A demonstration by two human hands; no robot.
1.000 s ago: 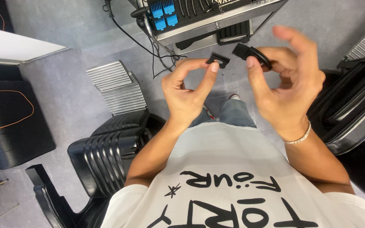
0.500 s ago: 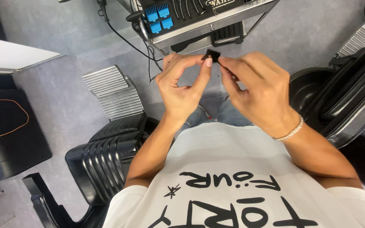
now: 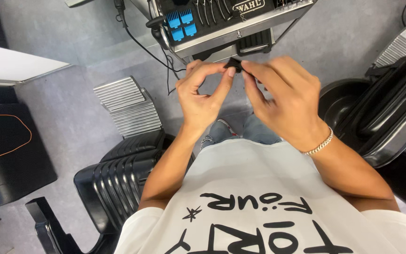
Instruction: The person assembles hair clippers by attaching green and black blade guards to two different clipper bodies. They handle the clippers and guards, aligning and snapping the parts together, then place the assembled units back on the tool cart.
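Grey floor [image 3: 62, 117] lay below. Left hand [image 3: 203, 96] & right hand [image 3: 285, 101] both pinched one small black part [image 3: 234, 63]; fitting looked unfinished, w/ fingers clenched.

Four blue comb guards [image 3: 181, 25], two hands [image 3: 203, 101]

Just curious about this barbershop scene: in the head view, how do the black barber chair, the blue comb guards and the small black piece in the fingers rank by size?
1. black barber chair
2. blue comb guards, as a group
3. small black piece, though partly hidden by fingers and nearer the camera
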